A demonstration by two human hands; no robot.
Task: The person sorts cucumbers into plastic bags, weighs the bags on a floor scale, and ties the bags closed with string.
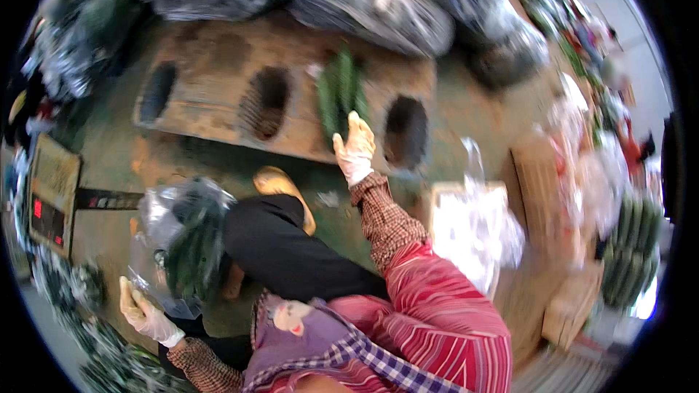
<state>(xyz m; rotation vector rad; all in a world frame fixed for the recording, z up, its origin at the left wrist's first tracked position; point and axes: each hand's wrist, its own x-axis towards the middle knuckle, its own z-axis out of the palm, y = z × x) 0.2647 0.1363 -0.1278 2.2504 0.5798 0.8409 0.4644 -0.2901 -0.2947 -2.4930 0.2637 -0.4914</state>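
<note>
My right hand [354,147], in a thin pale glove, rests open against the lower end of several dark green cucumbers [341,84] lying in a slot of a worn board [204,58]. The board has other oval openings, lined and dark inside. My left hand [149,313], similarly gloved, is open at the lower left, fingers slightly curved beside the edge of a clear plastic bag [191,240] of cucumbers; whether it touches the bag I cannot tell.
Large bagged bundles [364,4] line the far side. A scale [51,196] stands left, above more bagged produce [65,291]. On the right are white plastic bags [470,233], cardboard [568,298], a basket [531,196] and stacked cucumbers [630,247]. Blurred people [608,65] are farther back.
</note>
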